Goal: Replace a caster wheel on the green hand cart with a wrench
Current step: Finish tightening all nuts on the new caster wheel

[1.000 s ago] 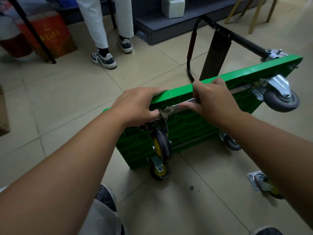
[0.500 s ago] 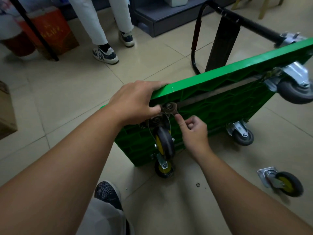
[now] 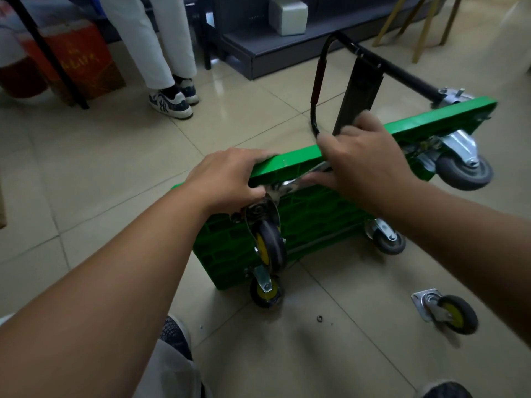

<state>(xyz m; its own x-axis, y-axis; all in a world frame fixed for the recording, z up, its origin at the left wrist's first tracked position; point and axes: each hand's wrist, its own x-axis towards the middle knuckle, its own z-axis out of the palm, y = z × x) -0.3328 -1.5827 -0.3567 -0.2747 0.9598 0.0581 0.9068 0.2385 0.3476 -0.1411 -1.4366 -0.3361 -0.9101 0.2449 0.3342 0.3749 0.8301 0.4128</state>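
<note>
Progress: the green cart (image 3: 316, 219) lies tipped on its long edge on the floor (image 3: 115, 168), with a yellow-hubbed caster (image 3: 268, 248) seated at its upper near corner. A second caster (image 3: 448, 314) and a nut (image 3: 319, 318) lie loose beside it, so fastening appears unfinished. Left hand (image 3: 227, 179) grips the cart's top edge, fingers curled over. Right hand (image 3: 365, 165), blurred, wraps the wrench (image 3: 293, 183), whose head meets the caster plate. Flooring is glossy beige tile; dark shelving (image 3: 273, 53) and a bystander's legs (image 3: 155, 53) stand behind.

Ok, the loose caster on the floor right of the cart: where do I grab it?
Take the loose caster by its metal fork, between the square plate and the wheel, coming down from above. It lies tipped over on the floor with that narrow neck exposed on top; the wheel would likely roll in the hand.
</note>
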